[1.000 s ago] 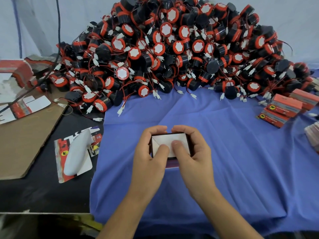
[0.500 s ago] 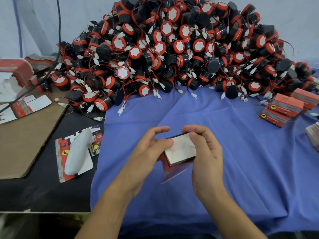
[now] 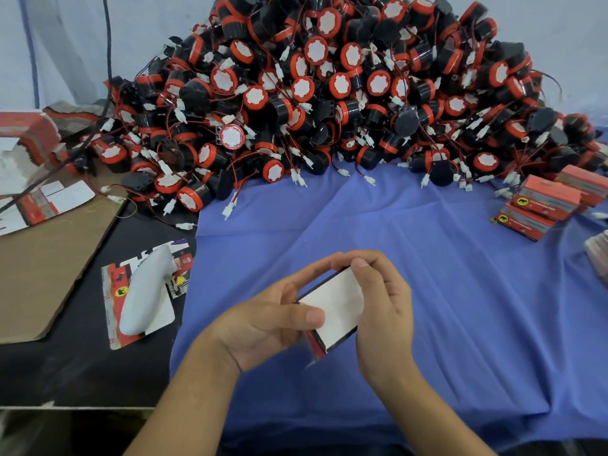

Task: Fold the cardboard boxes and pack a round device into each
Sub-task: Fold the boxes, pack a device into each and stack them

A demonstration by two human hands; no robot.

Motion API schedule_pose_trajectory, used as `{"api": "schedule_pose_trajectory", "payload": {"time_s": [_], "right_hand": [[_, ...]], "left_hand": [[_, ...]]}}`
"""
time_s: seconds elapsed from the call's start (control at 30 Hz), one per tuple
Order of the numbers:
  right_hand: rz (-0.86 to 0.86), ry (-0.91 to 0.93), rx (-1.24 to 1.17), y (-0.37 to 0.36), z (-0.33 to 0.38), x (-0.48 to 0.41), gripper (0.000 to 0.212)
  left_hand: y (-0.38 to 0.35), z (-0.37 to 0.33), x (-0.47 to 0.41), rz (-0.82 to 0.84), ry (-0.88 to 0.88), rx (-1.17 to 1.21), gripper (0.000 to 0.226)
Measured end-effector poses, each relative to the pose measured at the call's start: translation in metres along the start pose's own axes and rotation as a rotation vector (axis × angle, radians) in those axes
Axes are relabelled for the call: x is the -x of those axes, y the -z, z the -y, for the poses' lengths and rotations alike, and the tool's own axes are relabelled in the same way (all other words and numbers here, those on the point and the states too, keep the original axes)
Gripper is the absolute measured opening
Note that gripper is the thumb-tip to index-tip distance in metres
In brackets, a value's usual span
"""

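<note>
Two grips on tilted box (image 3: 335,304): left hand (image 3: 263,324) pinches left edge, right hand (image 3: 385,311) wraps right edge; device pile (image 3: 329,93) far, straight ahead.

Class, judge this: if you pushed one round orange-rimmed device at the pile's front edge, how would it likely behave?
It would probably roll: the round device lies on its curved side. The thin wires ending in white connectors look floppy and may snag neighbours. The pile heaped above might slide.
</note>
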State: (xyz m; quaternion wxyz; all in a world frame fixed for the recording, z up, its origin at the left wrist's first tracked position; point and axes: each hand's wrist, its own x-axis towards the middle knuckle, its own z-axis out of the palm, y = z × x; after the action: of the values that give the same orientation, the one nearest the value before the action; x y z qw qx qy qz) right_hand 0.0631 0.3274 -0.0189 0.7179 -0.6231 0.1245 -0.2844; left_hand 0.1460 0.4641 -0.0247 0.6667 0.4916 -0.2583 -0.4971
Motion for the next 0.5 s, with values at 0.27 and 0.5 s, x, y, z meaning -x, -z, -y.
{"api": "schedule_pose_trajectory", "payload": {"time_s": [0.27, 0.5], "right_hand": [[0.394, -0.154, 0.183, 0.037, 0.007, -0.018, 0.039], [0.391, -0.144, 0.084, 0.063, -0.022, -0.026, 0.071]], "left_hand": [[-0.005, -0.03, 0.008, -0.296, -0.115, -0.955, 0.118], [-0.001, 0.007, -0.002, -0.659, -0.365, -1.19, 0.138]]}}
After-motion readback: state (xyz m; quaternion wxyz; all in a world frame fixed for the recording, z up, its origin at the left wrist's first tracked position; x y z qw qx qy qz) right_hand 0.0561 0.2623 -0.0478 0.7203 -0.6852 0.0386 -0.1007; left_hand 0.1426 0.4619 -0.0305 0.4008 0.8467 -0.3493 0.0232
